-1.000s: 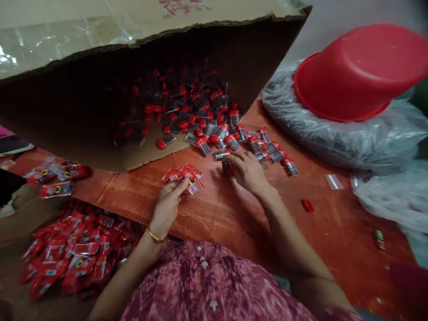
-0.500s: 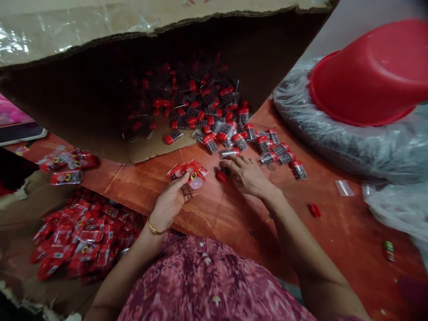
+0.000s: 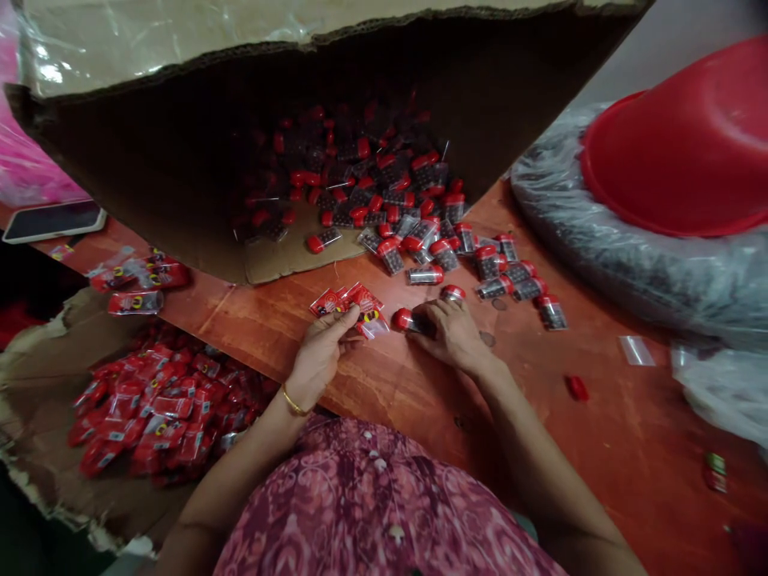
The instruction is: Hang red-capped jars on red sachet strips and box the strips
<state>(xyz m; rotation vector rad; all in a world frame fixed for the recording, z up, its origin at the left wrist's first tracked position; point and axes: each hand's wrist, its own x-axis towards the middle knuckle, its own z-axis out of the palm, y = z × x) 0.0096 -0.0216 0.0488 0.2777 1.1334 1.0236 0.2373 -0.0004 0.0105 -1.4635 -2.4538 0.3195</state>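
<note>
Step in hand, prob.: taking hold of 1 red-capped bottle [image 3: 403, 319], cap toward 9 o'clock, at 3 o'clock from the red packets [image 3: 367, 302]. L hand [image 3: 321, 352] pinches the packets, thumb pressed down. R hand [image 3: 451, 332] has bent fingers round the bottle; pads hidden, can't tell if gripped. 2nd bottle [image 3: 453, 293] is just beside R hand at 12 o'clock. Next move prob. calls for a firm hold w/o nudging that neighbour.

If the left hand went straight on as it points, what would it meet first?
Beyond its red packets, the left hand would probably meet the red-capped containers lying outside the cardboard box; depth is unclear.
</note>
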